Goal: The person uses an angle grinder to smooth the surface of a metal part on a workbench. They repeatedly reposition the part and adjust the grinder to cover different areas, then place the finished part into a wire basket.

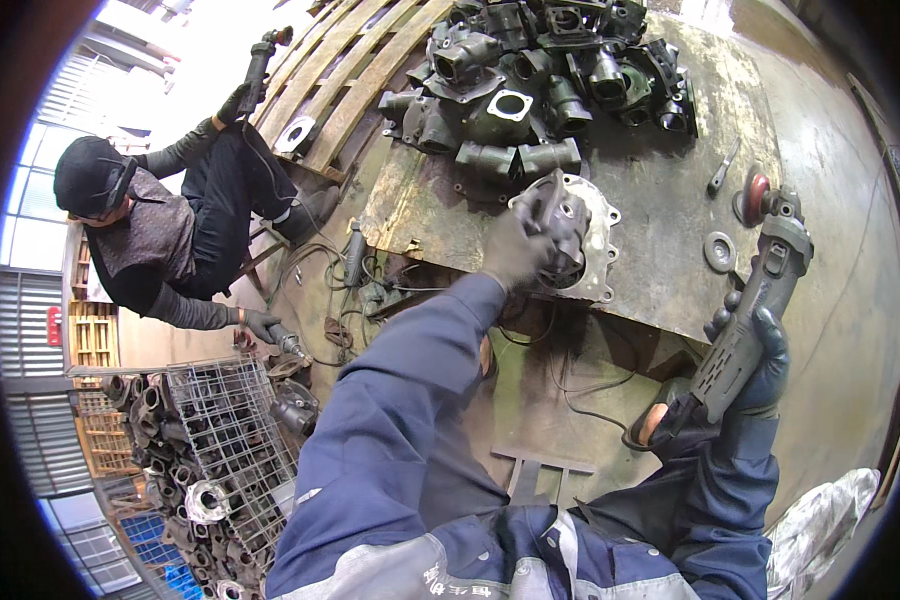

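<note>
Grey cast metal fills the left hand [515, 250]: its dark glove is clamped on a pump-like housing casting [570, 235] with a pale, bolt-holed flange, which rests at the near edge of the steel workbench [670, 200], just above the lip where the plate ends. The casting lies straight ahead of the left arm, which is stretched out across the middle of the view, so this hand is on the piece while the other is well apart from it.

The right hand [755, 365], in a blue glove, is closed around the body of an angle grinder [760, 290]. The tool's long axis runs up and slightly right from the hand, with its reddish disc end [755, 200] over the right part of the bench — to the right of the casting, near it but not touching. A loose grinding disc [720, 251] lies flat on the plate between grinder head and casting, and a small wrench-like tool [722, 168] lies beyond it, though the fisheye bend makes its kind hard to tell.

At the far edge of the bench sits a heap of dark castings [540, 80]. To the left, a seated co-worker [160, 220] holds another grinder [258, 65] aloft, beside a wire cage of castings [210, 450].
</note>
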